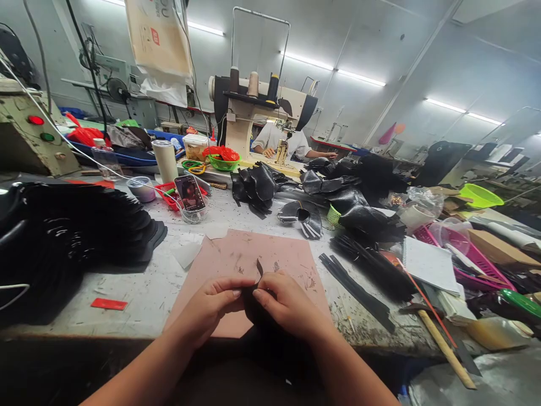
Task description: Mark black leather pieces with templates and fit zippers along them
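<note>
My left hand [211, 307] and my right hand [285, 301] meet over the near edge of a pinkish-brown work mat [249, 256]. Both pinch the same black leather piece [253, 307], fingers closed on its upper edge. A thin black tip of the piece sticks up between my thumbs. The lower part of the piece hangs down below the table edge, dark and hard to make out.
A tall stack of black leather pieces [71, 237] lies at left. Black strips [359, 282], a hammer [443, 349] and a notebook [426, 262] lie at right. A phone [189, 193], cups and a sewing machine [257, 113] stand behind; another person sits behind the machine.
</note>
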`<state>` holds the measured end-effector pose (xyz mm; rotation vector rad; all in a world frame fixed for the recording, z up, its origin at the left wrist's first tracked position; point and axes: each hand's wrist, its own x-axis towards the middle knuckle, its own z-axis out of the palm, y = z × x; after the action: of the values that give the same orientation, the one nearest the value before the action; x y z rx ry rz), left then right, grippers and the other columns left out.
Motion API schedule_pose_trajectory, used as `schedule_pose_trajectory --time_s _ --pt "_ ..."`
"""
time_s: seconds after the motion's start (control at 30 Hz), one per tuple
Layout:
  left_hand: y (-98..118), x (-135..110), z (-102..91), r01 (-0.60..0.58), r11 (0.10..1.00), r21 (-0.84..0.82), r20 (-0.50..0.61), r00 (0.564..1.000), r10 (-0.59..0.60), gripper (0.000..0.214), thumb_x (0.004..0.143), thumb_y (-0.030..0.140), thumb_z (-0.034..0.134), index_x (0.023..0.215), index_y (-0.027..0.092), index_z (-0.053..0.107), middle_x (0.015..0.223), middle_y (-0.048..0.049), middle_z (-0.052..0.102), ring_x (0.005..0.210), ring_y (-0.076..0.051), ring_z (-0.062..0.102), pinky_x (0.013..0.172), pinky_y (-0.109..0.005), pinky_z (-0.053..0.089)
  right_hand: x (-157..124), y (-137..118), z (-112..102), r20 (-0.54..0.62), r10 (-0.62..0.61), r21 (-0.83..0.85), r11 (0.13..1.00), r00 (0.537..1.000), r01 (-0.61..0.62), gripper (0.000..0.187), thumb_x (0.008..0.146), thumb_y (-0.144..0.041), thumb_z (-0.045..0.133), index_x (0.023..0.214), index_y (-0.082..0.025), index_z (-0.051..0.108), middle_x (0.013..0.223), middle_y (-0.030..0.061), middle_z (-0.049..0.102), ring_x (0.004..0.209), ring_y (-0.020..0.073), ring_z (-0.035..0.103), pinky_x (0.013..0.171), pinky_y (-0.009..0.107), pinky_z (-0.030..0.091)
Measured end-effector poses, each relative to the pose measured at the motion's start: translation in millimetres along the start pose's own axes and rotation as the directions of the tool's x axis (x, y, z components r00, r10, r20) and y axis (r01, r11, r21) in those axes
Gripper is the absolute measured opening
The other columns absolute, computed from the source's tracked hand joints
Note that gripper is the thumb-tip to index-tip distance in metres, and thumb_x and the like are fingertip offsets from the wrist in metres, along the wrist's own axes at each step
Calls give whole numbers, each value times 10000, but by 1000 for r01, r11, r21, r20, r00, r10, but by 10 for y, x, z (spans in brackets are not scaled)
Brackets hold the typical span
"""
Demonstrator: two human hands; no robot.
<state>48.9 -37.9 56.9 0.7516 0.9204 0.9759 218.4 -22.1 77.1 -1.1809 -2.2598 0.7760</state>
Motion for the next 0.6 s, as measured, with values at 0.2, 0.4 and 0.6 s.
schedule_pose_trajectory --time_s 0.2,0.4,0.6 --pt "17 -8 21 -11 1000 22 5 1000 10 253 556 219 700 804 169 724 851 -62 716 822 -203 626 769 -274 486 -4 0 21 -7 28 -30 999 1000 -28 205 813 -199 485 610 -177 462 614 -20 514 619 119 467 655 263 338" --pt "-8 4 12 -28 998 50 3 1000 28 290 526 195 716 815 169 721 824 -59 716 800 -204 628 745 -266 492 0 -11 16 -16 37 -46 998 999 -38 218 810 -207 479 597 -179 448 603 -24 510 608 116 462 658 264 334" --pt "4 -1 73 -14 1000 5 -57 998 14 250 493 219 740 734 155 722 761 -55 717 750 -202 638 726 -285 508 -10 -4 -1 -8 -4 -46 999 1000 4 181 799 -180 481 618 -179 468 611 -29 524 604 109 460 678 263 333"
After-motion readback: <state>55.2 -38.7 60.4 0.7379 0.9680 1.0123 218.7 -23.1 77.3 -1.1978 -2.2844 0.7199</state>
